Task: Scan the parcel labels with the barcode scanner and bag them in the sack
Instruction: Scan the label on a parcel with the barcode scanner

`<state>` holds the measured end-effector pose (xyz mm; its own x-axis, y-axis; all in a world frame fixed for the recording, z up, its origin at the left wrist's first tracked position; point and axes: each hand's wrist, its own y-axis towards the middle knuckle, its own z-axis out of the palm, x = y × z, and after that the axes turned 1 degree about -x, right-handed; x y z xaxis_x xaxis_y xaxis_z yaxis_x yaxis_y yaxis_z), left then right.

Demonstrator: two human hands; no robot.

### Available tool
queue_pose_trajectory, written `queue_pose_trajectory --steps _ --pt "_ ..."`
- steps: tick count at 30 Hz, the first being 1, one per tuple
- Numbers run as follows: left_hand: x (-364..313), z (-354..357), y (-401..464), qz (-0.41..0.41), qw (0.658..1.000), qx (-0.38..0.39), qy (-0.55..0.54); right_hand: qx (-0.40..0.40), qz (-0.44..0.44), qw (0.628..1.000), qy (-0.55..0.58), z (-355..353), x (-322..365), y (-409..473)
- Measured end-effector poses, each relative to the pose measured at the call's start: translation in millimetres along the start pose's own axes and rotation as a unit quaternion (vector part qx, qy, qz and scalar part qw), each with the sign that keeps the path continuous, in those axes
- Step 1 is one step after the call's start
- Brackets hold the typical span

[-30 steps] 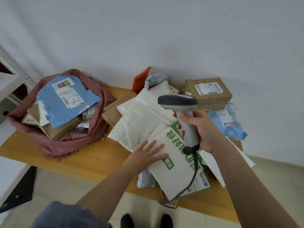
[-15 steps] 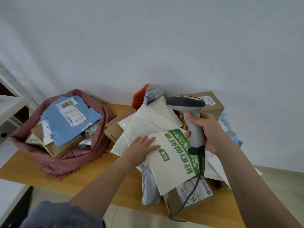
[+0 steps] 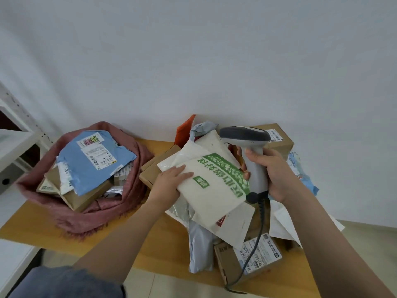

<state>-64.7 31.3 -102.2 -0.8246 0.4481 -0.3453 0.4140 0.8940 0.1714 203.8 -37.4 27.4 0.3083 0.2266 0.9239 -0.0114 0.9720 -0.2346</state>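
Observation:
My left hand (image 3: 169,181) grips the left edge of a white mailer with green print (image 3: 217,186), lifted slightly off the parcel pile. No label shows on its upper face. My right hand (image 3: 272,173) holds a grey barcode scanner (image 3: 247,143) upright just right of the mailer; its coiled cable (image 3: 253,244) hangs down over the pile. The pink cloth sack (image 3: 92,214) sits open at the left of the wooden table (image 3: 150,239), holding several parcels with a blue labelled mailer (image 3: 92,162) on top.
The pile holds white mailers, a grey poly bag (image 3: 199,248), a labelled brown box (image 3: 249,259) near the front edge, another brown box (image 3: 279,140) at the back, a blue bag (image 3: 300,171) at right and an orange parcel (image 3: 184,130). A white shelf (image 3: 15,143) stands left.
My left hand went from resting flat on the green-printed mailer to gripping its edge and lifting it. The scanner stayed in my right hand, close beside the mailer.

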Motion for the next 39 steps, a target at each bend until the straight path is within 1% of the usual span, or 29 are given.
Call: queue_pose_trajectory --steps 3,5,6,8,9,11,12,13,14,15,18,20,25,28,31,35,39 --pt "7 -11 2 -0.098 0.984 -0.104 -0.108 -0.012 -0.029 0.999 0.021 5 1 3" --pt "5 -20 6 -0.165 0.959 -0.153 -0.174 -0.034 -0.036 0.998 0.027 8 2 6" --pt "2 -26 9 -0.201 0.939 -0.177 -0.217 -0.044 -0.033 0.998 0.029 10 2 8" --pt "-5 -40 15 -0.28 0.879 -0.208 -0.326 -0.05 -0.023 0.998 0.031 14 4 11" --pt "-8 -46 17 -0.31 0.84 -0.211 -0.392 -0.046 -0.018 0.998 0.03 16 4 12" --pt "-12 -56 18 -0.353 0.75 -0.193 -0.524 -0.033 -0.005 0.999 0.023 21 4 15" --pt "-13 -60 19 -0.37 0.706 -0.18 -0.577 -0.025 -0.001 0.999 0.021 23 4 16" --pt "-13 -63 18 -0.385 0.668 -0.169 -0.614 -0.016 -0.002 1.0 0.019 26 4 17" --pt "-13 -66 17 -0.393 0.639 -0.163 -0.641 -0.007 -0.005 1.0 0.017 28 3 18" --pt "-13 -68 16 -0.393 0.618 -0.159 -0.662 -0.001 -0.007 1.0 0.016 31 3 20" --pt "-12 -72 10 -0.387 0.573 -0.148 -0.707 0.017 -0.007 1.0 0.008 39 2 23" --pt "-7 -72 8 -0.39 0.56 -0.138 -0.718 0.032 -0.006 0.999 -0.007 44 0 25" --pt "7 -71 2 -0.414 0.552 -0.128 -0.712 0.069 -0.005 0.995 -0.069 54 -4 26" --pt "14 -71 -2 -0.425 0.564 -0.141 -0.694 0.092 -0.001 0.987 -0.132 58 -6 26" --pt "21 -71 -7 -0.434 0.579 -0.158 -0.672 0.085 -0.017 0.976 -0.198 61 -8 25" --pt "30 -73 -14 -0.464 0.613 -0.173 -0.616 0.071 -0.032 0.968 -0.24 66 -8 23" --pt "35 -75 -24 -0.484 0.628 -0.177 -0.583 0.081 -0.027 0.959 -0.272 70 -7 19"
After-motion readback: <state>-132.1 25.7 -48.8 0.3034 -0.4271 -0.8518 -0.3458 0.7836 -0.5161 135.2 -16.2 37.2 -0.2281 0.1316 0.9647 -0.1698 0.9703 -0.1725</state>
